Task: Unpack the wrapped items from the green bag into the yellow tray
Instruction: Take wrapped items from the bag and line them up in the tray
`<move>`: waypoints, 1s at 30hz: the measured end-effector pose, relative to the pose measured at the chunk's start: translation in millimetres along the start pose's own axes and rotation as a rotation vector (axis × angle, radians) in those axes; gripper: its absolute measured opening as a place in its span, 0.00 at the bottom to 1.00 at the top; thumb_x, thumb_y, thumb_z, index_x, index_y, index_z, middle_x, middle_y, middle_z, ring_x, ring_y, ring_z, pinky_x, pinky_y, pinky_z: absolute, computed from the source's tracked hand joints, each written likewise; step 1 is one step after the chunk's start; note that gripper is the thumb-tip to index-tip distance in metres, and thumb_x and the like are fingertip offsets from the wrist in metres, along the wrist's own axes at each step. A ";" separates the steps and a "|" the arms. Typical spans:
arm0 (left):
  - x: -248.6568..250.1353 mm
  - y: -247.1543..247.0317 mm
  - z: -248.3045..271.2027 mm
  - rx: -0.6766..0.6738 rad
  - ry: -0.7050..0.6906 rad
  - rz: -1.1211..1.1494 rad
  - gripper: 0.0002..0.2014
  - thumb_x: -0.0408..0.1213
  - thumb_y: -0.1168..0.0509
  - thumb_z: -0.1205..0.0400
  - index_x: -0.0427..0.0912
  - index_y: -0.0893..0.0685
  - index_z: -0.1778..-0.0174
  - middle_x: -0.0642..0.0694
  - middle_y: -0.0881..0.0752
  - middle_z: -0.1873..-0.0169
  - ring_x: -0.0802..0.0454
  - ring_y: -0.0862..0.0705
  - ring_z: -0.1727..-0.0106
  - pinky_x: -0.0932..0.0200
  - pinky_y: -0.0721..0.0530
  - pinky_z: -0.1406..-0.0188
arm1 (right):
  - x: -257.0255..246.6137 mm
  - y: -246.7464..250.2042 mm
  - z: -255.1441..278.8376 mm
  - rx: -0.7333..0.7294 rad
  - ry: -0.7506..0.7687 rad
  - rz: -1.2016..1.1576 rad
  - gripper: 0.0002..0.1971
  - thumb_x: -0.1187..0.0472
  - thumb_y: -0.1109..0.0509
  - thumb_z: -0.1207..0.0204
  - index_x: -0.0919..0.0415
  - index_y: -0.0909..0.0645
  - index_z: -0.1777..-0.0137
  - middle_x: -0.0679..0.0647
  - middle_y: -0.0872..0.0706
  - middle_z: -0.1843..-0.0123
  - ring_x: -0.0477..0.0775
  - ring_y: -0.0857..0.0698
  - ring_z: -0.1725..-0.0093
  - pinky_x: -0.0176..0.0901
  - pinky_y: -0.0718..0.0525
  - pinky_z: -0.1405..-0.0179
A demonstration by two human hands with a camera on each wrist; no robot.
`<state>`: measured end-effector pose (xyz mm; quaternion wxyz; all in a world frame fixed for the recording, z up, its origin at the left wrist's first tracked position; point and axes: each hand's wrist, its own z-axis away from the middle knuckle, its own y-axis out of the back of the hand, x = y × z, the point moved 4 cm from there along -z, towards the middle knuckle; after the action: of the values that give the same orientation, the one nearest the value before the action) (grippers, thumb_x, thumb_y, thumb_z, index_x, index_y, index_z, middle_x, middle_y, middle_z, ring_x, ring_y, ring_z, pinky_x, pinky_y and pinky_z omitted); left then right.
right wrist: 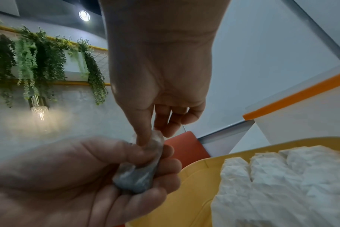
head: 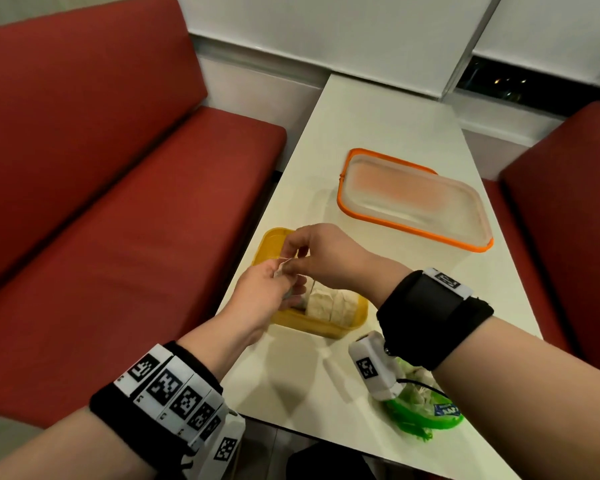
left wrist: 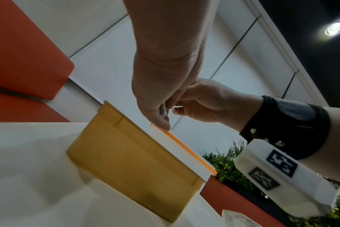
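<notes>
Over the yellow tray (head: 347,325) my left hand (head: 280,284) holds a small grey item in clear wrap (right wrist: 135,179) between thumb and curled fingers. My right hand (head: 291,259) reaches in from the right and pinches the loose top of that wrap (right wrist: 155,136) with thumb and forefinger. Several white wrapped blocks (head: 329,304) lie side by side in the tray's near end. The green bag (head: 425,410) lies open on the table near the front right edge, partly hidden under my right wrist, with pale items still showing inside.
A clear lidded container with an orange rim (head: 413,202) stands on the white table (head: 371,126) behind the tray. Red bench seats (head: 118,237) flank the table left and right. The table's left edge runs close beside the tray.
</notes>
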<state>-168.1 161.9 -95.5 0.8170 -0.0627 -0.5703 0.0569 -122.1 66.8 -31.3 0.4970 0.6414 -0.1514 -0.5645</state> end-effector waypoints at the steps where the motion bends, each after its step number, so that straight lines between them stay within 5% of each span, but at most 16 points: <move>1: 0.7 1.7 0.0 0.006 -0.009 -0.014 0.08 0.24 0.41 0.17 0.38 0.18 0.48 0.42 0.16 0.58 0.52 0.15 0.59 0.63 0.12 0.60 | 1.5 1.8 0.3 0.016 -0.006 0.012 0.03 0.63 0.26 0.27 0.61 0.14 0.55 0.51 0.16 0.64 0.44 0.20 0.66 0.29 0.25 0.69; 4: -0.7 14.1 1.1 0.073 -0.044 -0.077 0.12 0.26 0.36 0.20 0.42 0.18 0.43 0.43 0.13 0.50 0.53 0.14 0.52 0.58 0.12 0.50 | 11.9 4.2 -4.0 0.072 -0.060 0.053 0.01 0.62 0.28 0.26 0.56 0.16 0.57 0.44 0.21 0.69 0.42 0.24 0.69 0.30 0.27 0.72; 8: -6.3 35.7 13.4 0.154 -0.074 -0.156 0.18 0.26 0.36 0.20 0.41 0.20 0.35 0.47 0.14 0.47 0.53 0.15 0.44 0.47 0.18 0.35 | 30.0 -9.2 -14.3 0.013 -0.158 0.172 0.03 0.62 0.26 0.28 0.55 0.18 0.61 0.49 0.18 0.65 0.50 0.21 0.64 0.38 0.26 0.69; 14: -15.8 58.5 29.0 0.204 -0.104 -0.227 0.12 0.29 0.33 0.21 0.49 0.15 0.46 0.48 0.11 0.49 0.53 0.13 0.44 0.46 0.17 0.36 | 52.7 -43.0 -27.0 -0.147 -0.272 0.324 0.05 0.61 0.29 0.26 0.55 0.14 0.52 0.53 0.14 0.56 0.54 0.16 0.56 0.47 0.13 0.52; 24: -22.0 64.9 33.3 0.256 -0.143 -0.217 0.10 0.31 0.32 0.21 0.50 0.14 0.50 0.49 0.11 0.51 0.54 0.13 0.46 0.48 0.16 0.38 | 58.2 -54.3 -35.8 -0.149 -0.272 0.483 0.09 0.59 0.37 0.21 0.51 0.17 0.46 0.53 0.17 0.50 0.63 0.19 0.43 0.59 0.25 0.34; 30: -23.5 61.9 32.6 0.243 -0.172 -0.204 0.10 0.30 0.32 0.21 0.52 0.14 0.53 0.47 0.10 0.52 0.50 0.13 0.45 0.45 0.16 0.38 | 44.6 -24.0 -18.5 0.060 -0.138 0.335 0.08 0.56 0.31 0.23 0.49 0.19 0.44 0.49 0.14 0.46 0.56 0.18 0.43 0.56 0.30 0.39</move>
<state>-208.1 220.2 -116.5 0.7684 0.0999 -0.6303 0.0473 -100.6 52.8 -78.6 0.5534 0.5813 -0.3067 -0.5117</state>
